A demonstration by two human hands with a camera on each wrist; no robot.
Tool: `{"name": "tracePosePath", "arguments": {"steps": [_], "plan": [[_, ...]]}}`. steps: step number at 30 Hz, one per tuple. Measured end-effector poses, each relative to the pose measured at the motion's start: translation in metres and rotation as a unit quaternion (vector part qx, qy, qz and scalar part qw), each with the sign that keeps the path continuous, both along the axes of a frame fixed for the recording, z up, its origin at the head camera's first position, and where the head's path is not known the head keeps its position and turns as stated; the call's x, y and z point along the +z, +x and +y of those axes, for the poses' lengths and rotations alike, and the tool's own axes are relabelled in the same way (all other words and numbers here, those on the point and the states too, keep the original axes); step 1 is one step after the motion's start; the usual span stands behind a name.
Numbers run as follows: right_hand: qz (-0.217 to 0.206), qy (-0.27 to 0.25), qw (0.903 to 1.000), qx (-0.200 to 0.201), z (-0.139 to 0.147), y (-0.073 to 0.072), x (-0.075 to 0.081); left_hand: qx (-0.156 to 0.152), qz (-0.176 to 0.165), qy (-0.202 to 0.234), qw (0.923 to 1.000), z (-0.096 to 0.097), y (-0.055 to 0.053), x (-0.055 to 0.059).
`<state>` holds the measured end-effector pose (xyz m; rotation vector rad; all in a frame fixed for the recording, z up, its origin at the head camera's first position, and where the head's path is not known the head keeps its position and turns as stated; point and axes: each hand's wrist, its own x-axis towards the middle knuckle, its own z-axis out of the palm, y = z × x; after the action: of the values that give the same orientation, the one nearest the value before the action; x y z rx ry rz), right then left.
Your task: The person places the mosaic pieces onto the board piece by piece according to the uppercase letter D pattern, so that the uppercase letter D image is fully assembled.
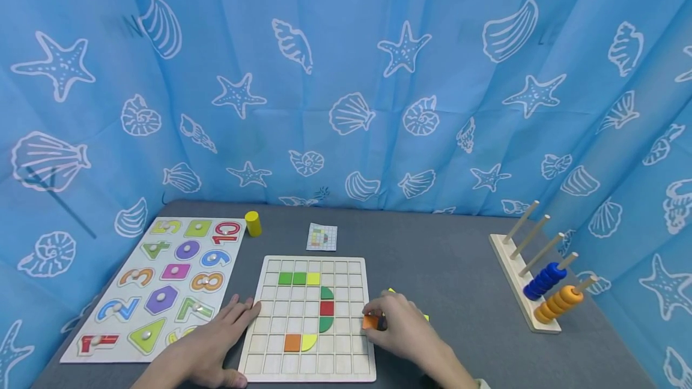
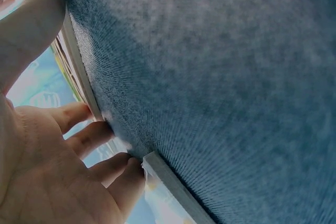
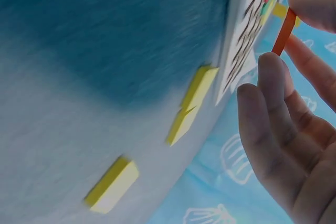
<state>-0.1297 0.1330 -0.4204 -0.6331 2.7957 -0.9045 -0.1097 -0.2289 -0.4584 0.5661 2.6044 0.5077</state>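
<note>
My right hand (image 1: pixel 402 326) pinches an orange square tile (image 3: pixel 284 31) between thumb and fingertips at the right edge of a wooden grid board (image 1: pixel 346 365). My left hand (image 1: pixel 208 344) lies at the board's left edge, fingers stretched forward along it and thumb by the near corner. On the grid sit two green squares (image 1: pixel 292 278), a yellow square (image 1: pixel 313 278), two green rounded-corner tiles (image 1: pixel 326 324), a red square (image 1: pixel 327 308), another orange square (image 1: pixel 292 343) and a yellow rounded-corner tile (image 1: pixel 309 342). Yellow pieces (image 3: pixel 113 184) lie on the table beside my right hand, partly hidden by it in the head view.
A number-and-shape knob puzzle (image 1: pixel 175 287) lies at the left, close to my left hand. Behind the grid board are a yellow cylinder (image 1: pixel 253 224) and a small pattern card (image 1: pixel 322 238). A peg stand (image 1: pixel 510 263) with blue and orange rings stands at the right.
</note>
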Motion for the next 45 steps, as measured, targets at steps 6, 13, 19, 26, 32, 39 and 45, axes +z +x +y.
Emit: {"name": "tracePosePath", "arguments": {"steps": [6, 13, 19, 26, 32, 39, 45], "plan": [[0.002, 0.004, 0.9998, 0.018, -0.021, -0.003, 0.006, 0.001, 0.002, 0.002, 1.0, 0.0, 0.001, 0.0], [0.017, 0.014, 0.9987, 0.047, -0.046, -0.003, 0.009, -0.005, 0.013, 0.001, 0.9999, 0.0, 0.002, -0.001], [0.027, 0.022, 0.9971, 0.068, -0.067, -0.003, 0.009, -0.007, 0.014, 0.0, 0.9999, 0.0, 0.002, 0.0], [0.025, 0.045, 0.9951, 0.085, -0.092, -0.002, 0.002, -0.003, 0.007, 0.003, 1.0, 0.0, 0.002, 0.001], [0.048, 0.061, 0.991, 0.109, -0.112, 0.001, -0.006, 0.0, 0.002, 0.005, 1.0, 0.0, 0.002, 0.002], [0.065, 0.088, 0.9861, 0.125, -0.132, 0.005, -0.014, 0.001, -0.001, 0.002, 1.0, 0.001, 0.001, 0.004], [0.076, 0.098, 0.9828, 0.137, -0.142, 0.005, -0.015, -0.003, 0.009, 0.001, 1.0, 0.0, 0.002, 0.005]]}}
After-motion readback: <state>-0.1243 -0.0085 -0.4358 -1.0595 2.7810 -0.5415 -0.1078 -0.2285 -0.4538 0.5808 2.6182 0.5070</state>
